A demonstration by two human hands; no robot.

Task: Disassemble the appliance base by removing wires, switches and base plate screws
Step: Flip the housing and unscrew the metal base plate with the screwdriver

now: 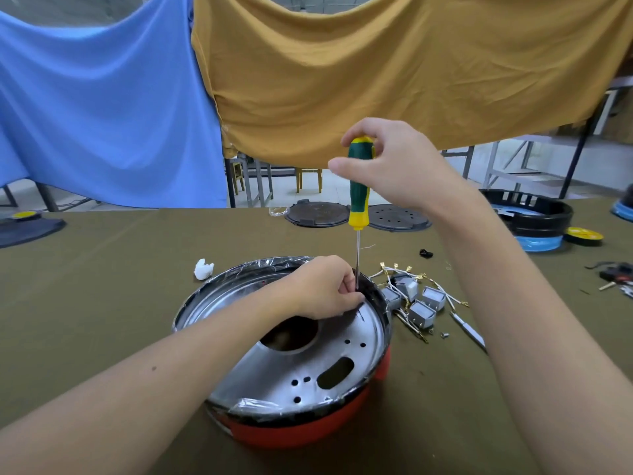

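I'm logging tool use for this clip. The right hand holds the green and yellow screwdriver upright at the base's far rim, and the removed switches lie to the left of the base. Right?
Almost. The head view shows the removed switches to the right of the base, not left. The rest holds: the right hand holds the screwdriver upright at the far rim.

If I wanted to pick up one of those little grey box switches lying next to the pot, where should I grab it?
Probably pinch a grey switch by its two flat side walls, coming down from above. Its boxy body gives fingers firm faces, while the thin white wires and brass tips sticking out would bend or slip. They lie loose on the table cloth beside the appliance base, so nothing blocks the top.
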